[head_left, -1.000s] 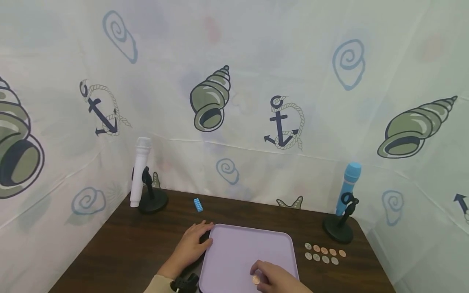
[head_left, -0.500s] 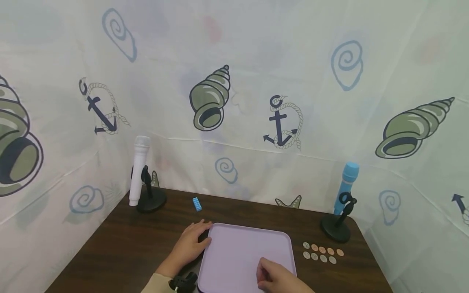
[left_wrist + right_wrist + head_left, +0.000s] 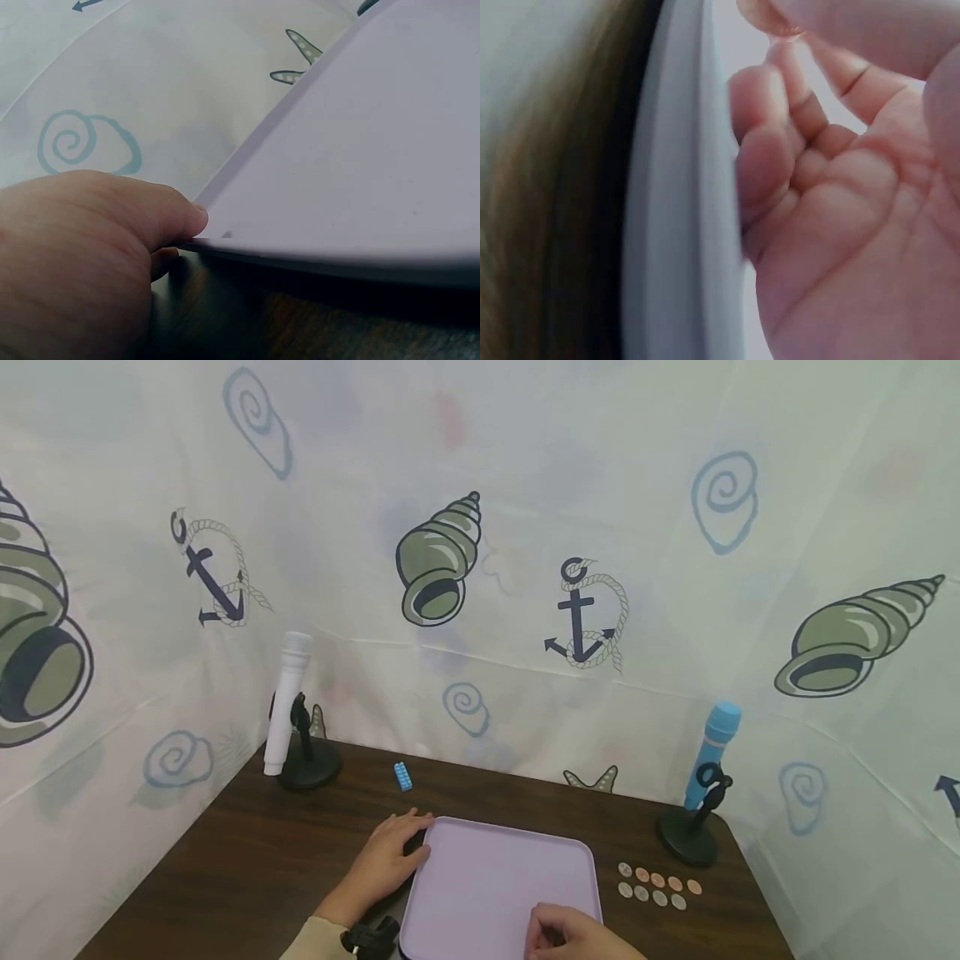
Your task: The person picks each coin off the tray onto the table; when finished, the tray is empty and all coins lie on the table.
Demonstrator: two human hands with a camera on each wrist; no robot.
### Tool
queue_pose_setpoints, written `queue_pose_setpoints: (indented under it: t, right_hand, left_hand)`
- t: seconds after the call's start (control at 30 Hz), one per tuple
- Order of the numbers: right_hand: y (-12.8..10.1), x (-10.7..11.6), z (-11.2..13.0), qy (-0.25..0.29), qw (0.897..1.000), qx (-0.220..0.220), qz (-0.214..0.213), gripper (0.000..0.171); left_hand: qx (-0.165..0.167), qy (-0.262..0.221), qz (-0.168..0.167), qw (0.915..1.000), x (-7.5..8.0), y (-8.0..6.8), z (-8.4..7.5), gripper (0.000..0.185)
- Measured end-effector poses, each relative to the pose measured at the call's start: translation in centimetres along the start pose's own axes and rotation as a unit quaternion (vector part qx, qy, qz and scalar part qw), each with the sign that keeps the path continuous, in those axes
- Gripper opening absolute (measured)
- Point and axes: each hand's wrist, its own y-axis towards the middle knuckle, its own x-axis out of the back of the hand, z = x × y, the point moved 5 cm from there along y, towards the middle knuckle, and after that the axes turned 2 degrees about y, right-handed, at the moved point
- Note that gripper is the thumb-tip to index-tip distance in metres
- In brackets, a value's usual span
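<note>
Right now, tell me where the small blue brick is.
In the head view, the blue brick lies on the table's far left part, between the white microphone stand and the lilac tray, beyond the left hand.

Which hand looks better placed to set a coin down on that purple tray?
Right. The right hand is over the tray and pinches a copper coin. The left hand only rests at the tray's left edge, holding nothing.
</note>
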Motion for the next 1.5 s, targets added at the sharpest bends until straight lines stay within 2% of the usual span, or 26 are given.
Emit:
queue_pose_setpoints:
  t: [0.1, 0.17, 0.2, 0.27, 0.37, 0.47, 0.6, 0.67, 0.83, 0.9, 0.97, 1.0, 1.03, 1.07, 1.1, 1.13, 1.17, 1.2, 1.27, 1.37, 1.5]
  right_hand:
    - [-0.4, 1.0, -0.4, 0.024, 1.000, 0.000, -0.009, 0.018]
    - [-1.0, 1.8, -0.6, 0.059, 0.998, 0.006, -0.005, 0.014]
    - [-1.4, 2.2, -0.6, 0.083, 0.996, 0.014, 0.001, 0.013]
    - [-2.3, 2.9, -0.6, 0.128, 0.990, 0.059, 0.021, 0.017]
    - [-3.6, 3.9, -0.3, 0.200, 0.967, 0.142, 0.064, 0.029]
    - [-5.3, 5.4, -0.2, 0.260, 0.936, 0.224, 0.083, 0.039]
    - [-8.2, 8.6, -0.4, 0.302, 0.899, 0.313, 0.057, 0.045]
    - [-10.0, 10.4, -0.6, 0.308, 0.886, 0.345, 0.043, 0.048]
    - [-14.2, 13.6, -1.6, 0.325, 0.874, 0.362, -0.003, 0.053]
    - [-15.6, 14.7, -2.2, 0.309, 0.877, 0.358, -0.077, 0.052]
    - [-17.0, 16.0, -3.1, 0.272, 0.879, 0.329, -0.212, 0.048]
    - [-17.7, 16.6, -3.7, 0.248, 0.875, 0.294, -0.293, 0.043]
    - [-18.3, 17.1, -4.3, 0.218, 0.868, 0.240, -0.376, 0.036]
    - [-18.9, 17.5, -4.9, 0.189, 0.856, 0.175, -0.447, 0.029]
    - [-19.3, 17.8, -5.4, 0.168, 0.840, 0.109, -0.504, 0.023]
    - [-19.7, 18.0, -5.9, 0.156, 0.825, 0.050, -0.541, 0.018]
    - [-19.8, 18.2, -6.3, 0.143, 0.815, -0.001, -0.562, 0.012]
    - [-19.8, 18.3, -6.6, 0.122, 0.811, -0.049, -0.569, 0.009]
    - [-19.3, 18.5, -6.8, 0.069, 0.817, -0.109, -0.561, 0.005]
    - [-18.6, 18.8, -6.8, -0.018, 0.825, -0.148, -0.545, 0.020]
    - [-18.3, 19.0, -6.7, -0.103, 0.813, -0.179, -0.545, 0.033]
  left_hand:
    - [0.006, -0.001, -0.003, 1.0000, 0.3, 0.0, 0.0, 0.051]
    - [0.008, -0.001, 0.001, 1.0000, 0.3, 0.0, -0.1, 0.050]
    - [0.010, -0.001, 0.005, 0.9999, 0.3, -0.1, -0.1, 0.050]
    - [0.003, 0.001, 0.004, 1.0000, 0.3, -0.1, -0.3, 0.049]
    - [0.003, 0.005, 0.002, 1.0000, 0.3, -0.3, -0.5, 0.048]
    - [0.005, 0.005, 0.000, 1.0000, 0.2, -0.5, -0.6, 0.049]
    - [0.003, 0.002, 0.001, 1.0000, 0.2, -0.6, -0.3, 0.049]
    - [0.003, 0.003, 0.003, 1.0000, 0.2, -0.4, 0.0, 0.050]
    - [0.002, 0.007, 0.002, 1.0000, 0.6, -0.5, 0.3, 0.049]
    - [0.002, 0.008, 0.000, 1.0000, 0.8, -0.7, 0.2, 0.049]
    - [0.004, 0.009, -0.002, 1.0000, 0.8, -0.8, 0.2, 0.049]
    - [0.004, 0.009, -0.001, 1.0000, 0.8, -0.8, 0.2, 0.049]
    - [0.003, 0.008, -0.002, 1.0000, 0.8, -0.8, 0.1, 0.050]
    - [0.004, 0.009, -0.002, 1.0000, 0.8, -0.8, 0.1, 0.050]
    - [0.004, 0.010, -0.002, 0.9999, 0.8, -0.8, 0.1, 0.050]
    - [0.004, 0.009, -0.002, 0.9999, 0.8, -0.9, 0.2, 0.050]
    - [0.005, 0.010, -0.003, 0.9999, 0.8, -0.9, 0.2, 0.050]
    - [0.005, 0.009, -0.003, 0.9999, 0.8, -0.8, 0.2, 0.050]
    - [0.002, 0.009, -0.006, 0.9999, 0.9, -0.9, 0.3, 0.050]
    - [0.001, 0.007, -0.006, 1.0000, 0.7, -0.9, 0.5, 0.050]
    - [0.004, 0.004, -0.001, 1.0000, 0.3, -0.8, 0.8, 0.051]
